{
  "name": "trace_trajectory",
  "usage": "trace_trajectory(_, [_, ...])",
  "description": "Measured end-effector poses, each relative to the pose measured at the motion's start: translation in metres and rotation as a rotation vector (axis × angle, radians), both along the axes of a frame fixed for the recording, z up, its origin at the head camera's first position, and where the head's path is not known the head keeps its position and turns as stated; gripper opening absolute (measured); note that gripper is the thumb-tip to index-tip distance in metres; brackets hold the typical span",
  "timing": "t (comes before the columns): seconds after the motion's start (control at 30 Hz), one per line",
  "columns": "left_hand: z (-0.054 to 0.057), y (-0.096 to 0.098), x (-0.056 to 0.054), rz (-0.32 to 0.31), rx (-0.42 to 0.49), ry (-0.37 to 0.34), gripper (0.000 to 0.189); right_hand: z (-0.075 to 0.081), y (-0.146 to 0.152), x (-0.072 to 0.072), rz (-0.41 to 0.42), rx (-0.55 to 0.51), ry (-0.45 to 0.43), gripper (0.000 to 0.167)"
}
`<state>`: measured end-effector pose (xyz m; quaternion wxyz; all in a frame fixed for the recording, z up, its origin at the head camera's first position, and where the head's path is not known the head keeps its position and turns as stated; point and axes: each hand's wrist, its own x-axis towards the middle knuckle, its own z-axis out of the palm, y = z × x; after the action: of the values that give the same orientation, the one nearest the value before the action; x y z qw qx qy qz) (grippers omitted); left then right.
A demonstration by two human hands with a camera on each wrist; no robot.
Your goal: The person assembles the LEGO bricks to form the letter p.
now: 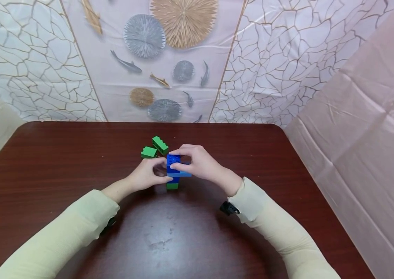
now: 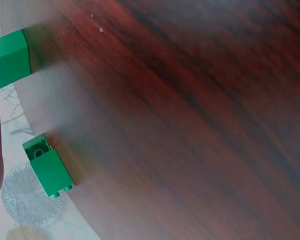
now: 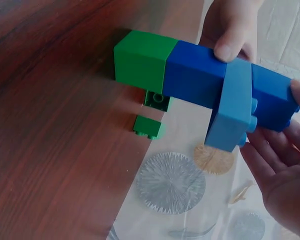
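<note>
An upright stack of toy building bricks stands between the two hands in the head view. In the right wrist view its order shows: a green brick at the base, a dark blue brick, a light blue brick jutting out to the right side, and another dark blue brick on top. My right hand pinches the top brick between thumb and fingers. From the left, my left hand holds the stack lower down, thumb against the lower dark blue brick.
Just behind the left hand lie two loose green bricks, one nearer and one farther back. All this is on a dark brown wooden table. A patterned curtain hangs beyond the table's back edge.
</note>
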<state>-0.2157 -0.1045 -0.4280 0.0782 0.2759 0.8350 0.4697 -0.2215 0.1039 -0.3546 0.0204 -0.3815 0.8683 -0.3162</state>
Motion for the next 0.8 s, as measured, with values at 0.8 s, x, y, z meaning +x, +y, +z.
trace_trajectory(0.8, [-0.001,0.001,0.001,0.018,0.007,-0.018,0.035,-0.007,0.012,-0.003,-0.036,-0.12,-0.104,0.03])
